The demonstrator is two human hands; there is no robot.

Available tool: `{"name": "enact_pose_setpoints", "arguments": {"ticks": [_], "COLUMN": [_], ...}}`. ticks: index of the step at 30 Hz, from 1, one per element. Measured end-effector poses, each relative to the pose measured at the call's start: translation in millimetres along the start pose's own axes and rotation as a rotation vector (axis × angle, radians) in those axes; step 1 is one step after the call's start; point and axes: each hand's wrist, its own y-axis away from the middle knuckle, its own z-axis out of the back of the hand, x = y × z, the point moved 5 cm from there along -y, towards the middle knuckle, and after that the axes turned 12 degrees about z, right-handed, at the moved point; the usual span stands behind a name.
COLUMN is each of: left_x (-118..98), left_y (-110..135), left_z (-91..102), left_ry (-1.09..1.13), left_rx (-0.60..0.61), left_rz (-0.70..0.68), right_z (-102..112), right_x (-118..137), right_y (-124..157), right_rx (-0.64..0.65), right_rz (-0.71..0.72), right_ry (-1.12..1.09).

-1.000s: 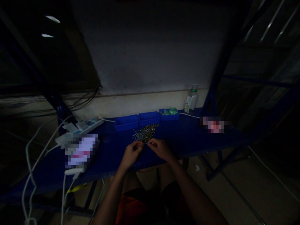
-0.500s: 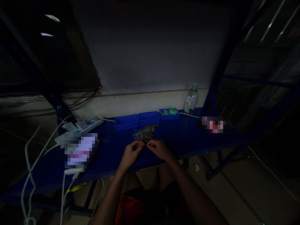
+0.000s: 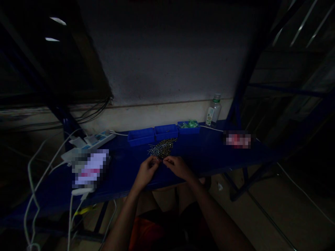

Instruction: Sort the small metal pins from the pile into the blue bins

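On the blue table lies a pile of small thin metal pieces (image 3: 162, 148), silver shanks toward the left and brass-coloured ends toward the right; they look like screws. Just in front of the pile my left hand (image 3: 148, 169) is closed in a pinch, thumb against fingertips. Close beside it, my right hand (image 3: 176, 165) is pinched as well, with only a small gap between the two sets of fingertips. Whatever the fingers hold is too small and dark to make out.
Behind the pile stand a left blue bin (image 3: 141, 136), a middle blue bin (image 3: 166, 132) and a right blue bin (image 3: 188, 129) with green plastic. A bottle (image 3: 213, 111) stands by the wall. To the left are a power strip (image 3: 101, 139), white cables (image 3: 32, 188) and a blurred-out item (image 3: 91, 169).
A thin silver piece showed between my fingertips before and no longer stands out. My fingertips have shifted slightly; the pile and bins look the same.
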Motion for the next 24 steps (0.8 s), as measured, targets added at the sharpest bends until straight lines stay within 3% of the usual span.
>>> {"name": "enact_pose_setpoints", "arguments": {"ticks": [10,18,24], "left_x": [-4.3,3.7,2.4], "left_y": [-0.1,-2.0,0.0], "left_z": [-1.5,-0.2,2.2], "left_ry": [-0.113,-0.045,-0.02], "left_rx": [0.037,-0.001,-0.002], "left_rz": [-0.025,0.081,0.076], "right_z": [2.7,3.1,4.1], "right_x": [-1.2,-3.1,-7.5], "right_y": [0.1,0.5,0.7], "right_rx": [-0.025,-0.054,-0.089], "right_rz": [-0.036,-0.06,-0.071], "right_ry": [-0.013,-0.032,-0.002]}}
